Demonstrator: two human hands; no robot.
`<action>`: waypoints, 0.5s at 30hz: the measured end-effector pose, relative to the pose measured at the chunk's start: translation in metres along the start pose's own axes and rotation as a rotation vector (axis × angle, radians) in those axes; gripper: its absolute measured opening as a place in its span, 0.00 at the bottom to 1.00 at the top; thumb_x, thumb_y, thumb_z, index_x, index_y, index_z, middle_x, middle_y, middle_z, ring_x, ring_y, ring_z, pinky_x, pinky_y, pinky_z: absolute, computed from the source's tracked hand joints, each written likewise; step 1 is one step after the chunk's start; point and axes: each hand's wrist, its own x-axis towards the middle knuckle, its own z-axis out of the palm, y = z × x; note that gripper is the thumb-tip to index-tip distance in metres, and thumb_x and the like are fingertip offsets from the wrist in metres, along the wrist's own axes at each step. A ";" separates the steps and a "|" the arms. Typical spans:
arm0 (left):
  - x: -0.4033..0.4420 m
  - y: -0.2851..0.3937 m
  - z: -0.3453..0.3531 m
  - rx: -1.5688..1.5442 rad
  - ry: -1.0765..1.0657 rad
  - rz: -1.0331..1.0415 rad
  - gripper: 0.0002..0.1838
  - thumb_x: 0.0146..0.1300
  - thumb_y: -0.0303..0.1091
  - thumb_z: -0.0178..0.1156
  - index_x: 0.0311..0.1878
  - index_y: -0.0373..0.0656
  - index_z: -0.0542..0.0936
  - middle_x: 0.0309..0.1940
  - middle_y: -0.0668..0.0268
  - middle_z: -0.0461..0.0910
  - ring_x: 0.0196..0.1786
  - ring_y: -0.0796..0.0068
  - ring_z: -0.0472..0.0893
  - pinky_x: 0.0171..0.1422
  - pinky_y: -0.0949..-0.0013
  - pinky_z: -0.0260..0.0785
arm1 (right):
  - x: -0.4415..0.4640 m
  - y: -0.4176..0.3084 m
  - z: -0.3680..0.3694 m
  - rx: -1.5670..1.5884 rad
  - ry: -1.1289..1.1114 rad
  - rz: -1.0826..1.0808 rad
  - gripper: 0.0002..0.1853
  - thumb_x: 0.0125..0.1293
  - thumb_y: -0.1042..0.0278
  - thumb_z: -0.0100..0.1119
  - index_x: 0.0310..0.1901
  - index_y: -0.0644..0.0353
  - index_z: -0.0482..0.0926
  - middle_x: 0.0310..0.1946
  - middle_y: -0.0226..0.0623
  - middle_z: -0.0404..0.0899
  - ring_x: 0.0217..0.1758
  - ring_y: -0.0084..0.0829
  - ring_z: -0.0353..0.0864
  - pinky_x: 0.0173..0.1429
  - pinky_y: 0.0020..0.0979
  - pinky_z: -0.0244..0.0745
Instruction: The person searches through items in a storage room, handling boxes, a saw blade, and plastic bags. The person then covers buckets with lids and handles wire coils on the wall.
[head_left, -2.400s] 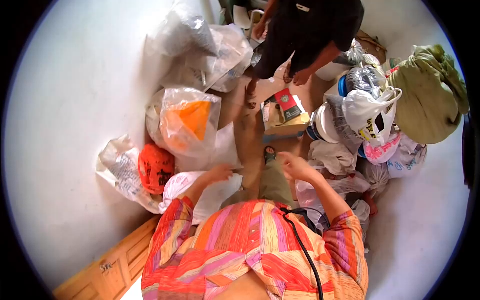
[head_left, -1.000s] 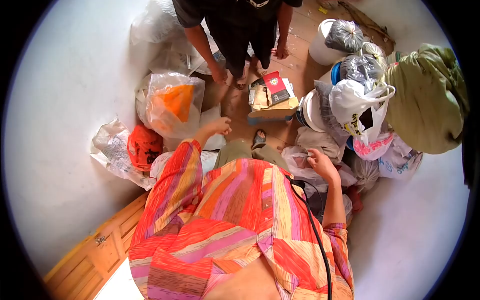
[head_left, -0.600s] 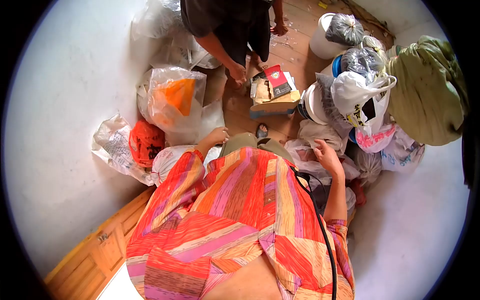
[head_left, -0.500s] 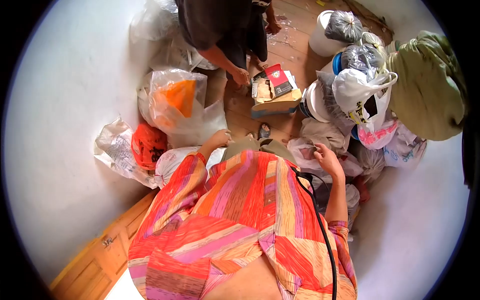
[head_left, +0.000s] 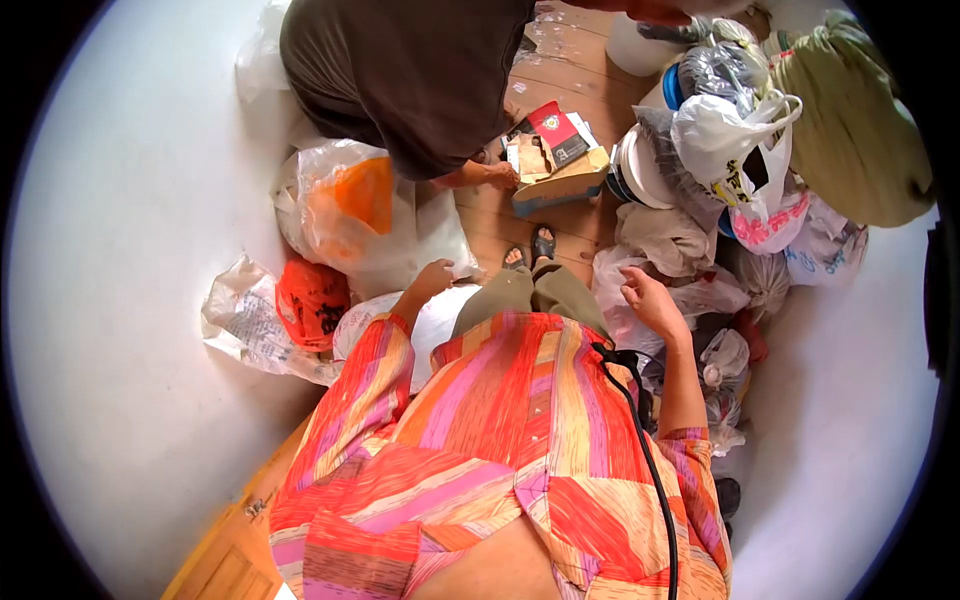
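Observation:
My left hand (head_left: 432, 278) hangs in front of my left side, beside a white plastic bag (head_left: 440, 235). Its fingers are loosely bent and apart, with nothing visible in them. On the other side, my right hand (head_left: 650, 300) is raised over pale plastic bags (head_left: 612, 285), its fingers apart and holding nothing. Ahead of my feet stands an open cardboard box (head_left: 565, 190) with a red and black box (head_left: 558, 135) and torn brown cardboard (head_left: 535, 157) on top. Another person's hand (head_left: 500, 176) is at the left side of that box.
The other person, in a dark shirt (head_left: 420, 70), bends over at the front left. Filled bags, including an orange one (head_left: 312, 303), line the left wall. White buckets (head_left: 645, 170), knotted bags and a large green sack (head_left: 850, 130) crowd the right. A wooden door (head_left: 235, 550) is behind me at left.
The other person has bent lower and leaned across to the right, with a hand now at the cardboard box. My view has shifted, and both sandalled feet now show. My hands stay at my sides.

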 end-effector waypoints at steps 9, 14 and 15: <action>0.004 0.084 -0.003 0.291 -0.174 0.128 0.12 0.57 0.30 0.52 0.43 0.40 0.78 0.42 0.62 0.78 0.37 0.67 0.80 0.41 0.69 0.72 | 0.007 0.030 0.064 0.145 -0.033 0.042 0.18 0.57 0.68 0.52 0.50 0.62 0.71 0.36 0.50 0.78 0.40 0.46 0.78 0.43 0.36 0.71; 0.079 0.110 0.027 0.210 -0.249 0.171 0.19 0.59 0.38 0.50 0.50 0.38 0.73 0.41 0.58 0.78 0.35 0.65 0.80 0.39 0.64 0.71 | 0.045 0.018 0.071 0.253 -0.001 -0.012 0.19 0.56 0.68 0.51 0.50 0.62 0.71 0.38 0.51 0.77 0.44 0.47 0.76 0.49 0.39 0.69; 0.096 0.114 0.037 0.194 -0.243 0.166 0.19 0.59 0.38 0.50 0.50 0.38 0.73 0.41 0.58 0.78 0.35 0.65 0.80 0.39 0.64 0.71 | 0.055 0.022 0.073 0.236 -0.025 -0.003 0.18 0.56 0.67 0.51 0.49 0.62 0.71 0.39 0.51 0.77 0.44 0.48 0.75 0.49 0.40 0.69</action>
